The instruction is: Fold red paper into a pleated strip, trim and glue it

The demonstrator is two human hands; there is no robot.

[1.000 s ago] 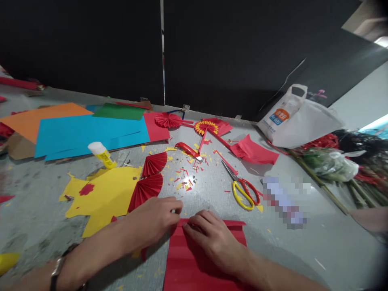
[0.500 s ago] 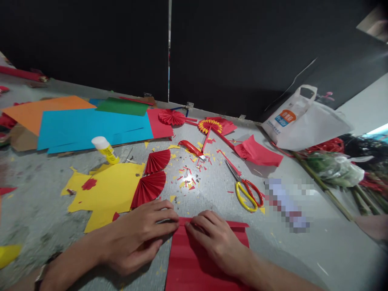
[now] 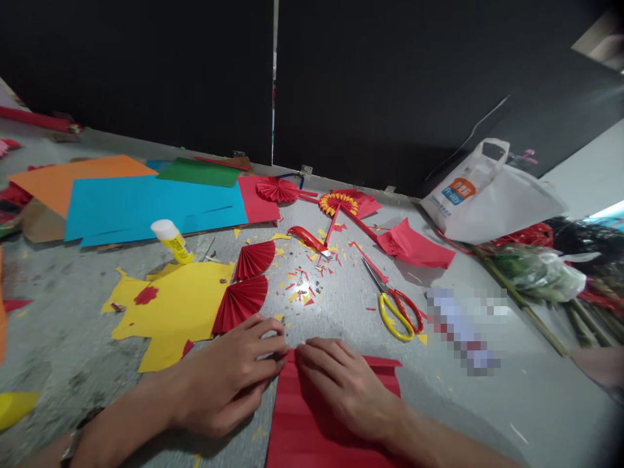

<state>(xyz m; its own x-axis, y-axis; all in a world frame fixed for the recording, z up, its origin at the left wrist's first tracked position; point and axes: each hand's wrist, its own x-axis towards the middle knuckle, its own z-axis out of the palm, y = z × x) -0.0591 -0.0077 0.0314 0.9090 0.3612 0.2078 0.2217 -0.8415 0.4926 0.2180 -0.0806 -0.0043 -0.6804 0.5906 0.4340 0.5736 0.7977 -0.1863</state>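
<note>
Paper [image 3: 292, 422], red and creased, lies lower centre; right hand [image 3: 336, 377], fingers loosely bent, rests along its top edge, half-curled left hand [image 3: 238, 374] at its corner, any pinch unclear; uneven pressure could skew the creases

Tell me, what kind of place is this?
It looks like a spot for making paper crafts, though I can't tell what building it's in. You can see scissors, a glue stick and folded red paper fans.
</note>
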